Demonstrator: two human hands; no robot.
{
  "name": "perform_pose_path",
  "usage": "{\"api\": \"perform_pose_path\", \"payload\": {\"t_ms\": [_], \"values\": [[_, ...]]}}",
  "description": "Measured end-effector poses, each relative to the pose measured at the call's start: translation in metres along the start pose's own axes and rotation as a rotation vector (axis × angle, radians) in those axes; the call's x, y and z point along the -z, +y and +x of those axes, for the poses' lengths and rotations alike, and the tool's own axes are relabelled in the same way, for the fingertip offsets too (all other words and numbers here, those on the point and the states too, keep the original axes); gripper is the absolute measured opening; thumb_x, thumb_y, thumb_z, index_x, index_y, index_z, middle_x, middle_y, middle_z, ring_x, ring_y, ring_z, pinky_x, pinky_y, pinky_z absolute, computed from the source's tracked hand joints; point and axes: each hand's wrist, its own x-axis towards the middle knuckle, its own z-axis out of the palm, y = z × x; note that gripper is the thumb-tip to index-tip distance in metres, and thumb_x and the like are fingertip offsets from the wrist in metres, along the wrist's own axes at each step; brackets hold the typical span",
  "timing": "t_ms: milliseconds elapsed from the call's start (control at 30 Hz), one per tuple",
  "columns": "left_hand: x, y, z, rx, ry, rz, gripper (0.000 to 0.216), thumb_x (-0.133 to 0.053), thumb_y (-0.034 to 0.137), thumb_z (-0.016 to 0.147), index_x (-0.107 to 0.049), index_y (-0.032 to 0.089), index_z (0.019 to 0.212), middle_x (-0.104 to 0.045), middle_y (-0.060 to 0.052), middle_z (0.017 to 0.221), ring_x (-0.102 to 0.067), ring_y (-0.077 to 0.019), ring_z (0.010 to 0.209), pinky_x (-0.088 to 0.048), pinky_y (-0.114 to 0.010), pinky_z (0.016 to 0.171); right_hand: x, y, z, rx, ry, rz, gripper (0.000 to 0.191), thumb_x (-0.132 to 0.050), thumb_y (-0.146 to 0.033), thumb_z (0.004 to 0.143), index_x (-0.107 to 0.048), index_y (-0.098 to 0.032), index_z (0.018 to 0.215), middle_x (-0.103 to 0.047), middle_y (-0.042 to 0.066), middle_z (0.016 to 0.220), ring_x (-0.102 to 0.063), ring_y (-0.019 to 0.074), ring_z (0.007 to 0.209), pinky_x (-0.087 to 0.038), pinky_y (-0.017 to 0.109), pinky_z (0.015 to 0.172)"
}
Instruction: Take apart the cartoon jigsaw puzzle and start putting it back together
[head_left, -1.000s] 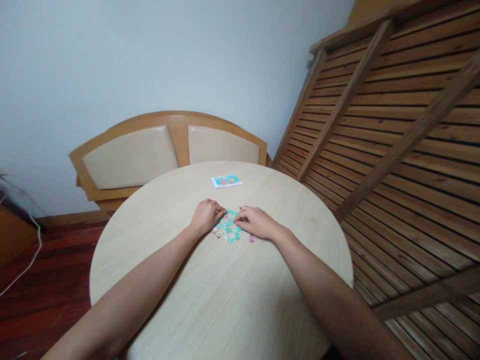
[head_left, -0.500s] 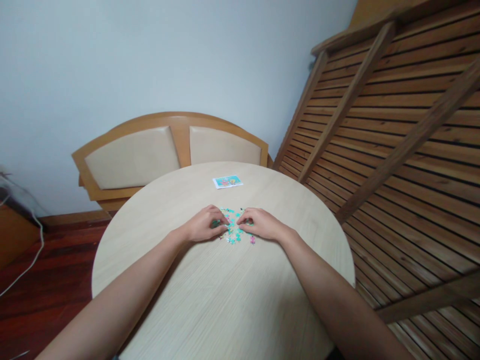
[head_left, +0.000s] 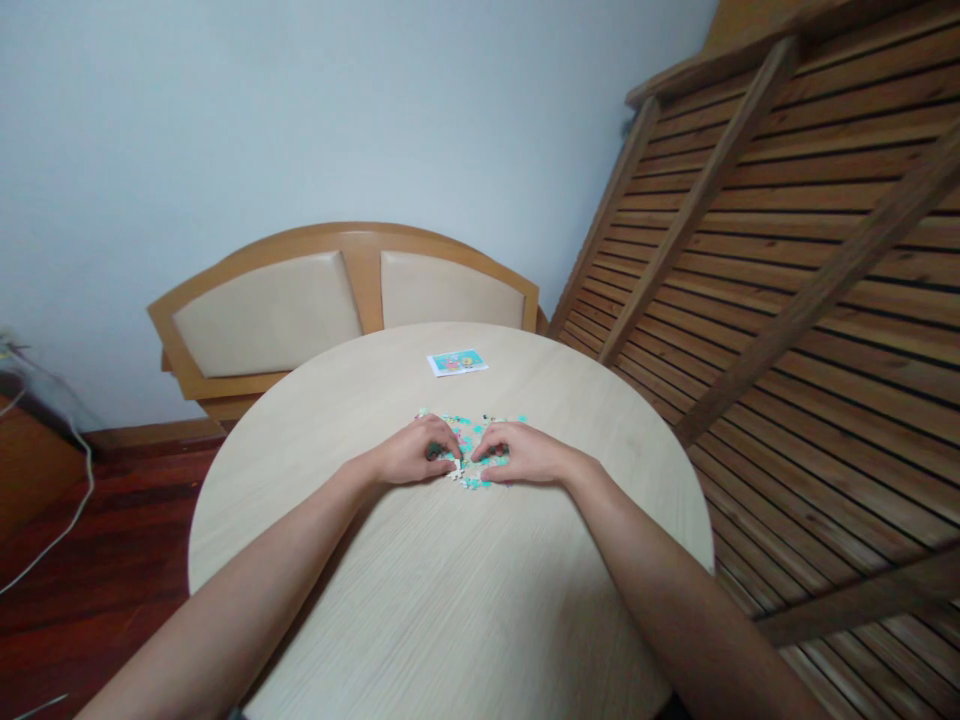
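Small jigsaw puzzle pieces [head_left: 471, 482], mostly teal with some pink and white, lie spread between and around my two hands. My left hand [head_left: 415, 450] is at the left of the pile, fingers curled, with a whitish puzzle piece [head_left: 456, 467] at the tips of its thumb and fingers. Facing it from the right, my right hand [head_left: 523, 452] rests low over the pieces. Its thumb and forefinger are apart, and teal pieces show in the gap. The palm covers some of the pile.
Farther back on the round pale table [head_left: 420, 600] lies a picture card [head_left: 457, 362] with a teal background. Behind the table stands a padded headboard [head_left: 270, 310]. A slatted wooden frame [head_left: 750, 300] leans at the right. A white cable [head_left: 84, 490] hangs at the left.
My right thumb has moved away from the forefinger, toward me. A whitish piece now shows at my left fingertips. Several pieces around the hands have shifted; the pink one beside my right hand is mostly covered.
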Motion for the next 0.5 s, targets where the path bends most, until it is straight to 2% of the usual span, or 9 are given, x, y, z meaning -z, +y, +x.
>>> {"api": "perform_pose_path", "payload": {"t_ms": [233, 367, 500], "values": [[0.005, 0.002, 0.001, 0.054, 0.043, -0.195, 0.022, -0.062, 0.035, 0.092, -0.071, 0.017, 0.083, -0.073, -0.006, 0.084, -0.063, -0.0164, 0.081, -0.045, -0.028, 0.085, 0.002, -0.010, 0.000, -0.007, -0.053, 0.017, 0.025, -0.075, -0.029, 0.077, -0.079, -0.019, 0.100, -0.075, 0.006, 0.094, -0.066, 0.0178, 0.085, -0.048, 0.026, 0.078], [0.018, -0.009, -0.007, 0.145, 0.118, -0.103, 0.017, -0.062, 0.031, 0.089, -0.072, 0.018, 0.087, -0.073, -0.005, 0.088, -0.065, -0.0169, 0.085, -0.046, -0.027, 0.085, -0.001, -0.013, 0.001, -0.004, -0.080, 0.041, 0.025, -0.076, -0.029, 0.076, -0.080, -0.019, 0.098, -0.076, 0.006, 0.094, -0.067, 0.0183, 0.087, -0.048, 0.025, 0.079], [0.031, -0.023, -0.018, 0.210, 0.067, 0.034, 0.016, -0.061, 0.026, 0.083, -0.073, 0.019, 0.090, -0.074, -0.004, 0.088, -0.065, -0.0173, 0.084, -0.047, -0.028, 0.083, 0.000, -0.013, -0.001, -0.027, -0.098, 0.044, 0.024, -0.075, -0.030, 0.076, -0.081, -0.018, 0.095, -0.076, 0.006, 0.091, -0.067, 0.0179, 0.082, -0.049, 0.025, 0.075]]}}
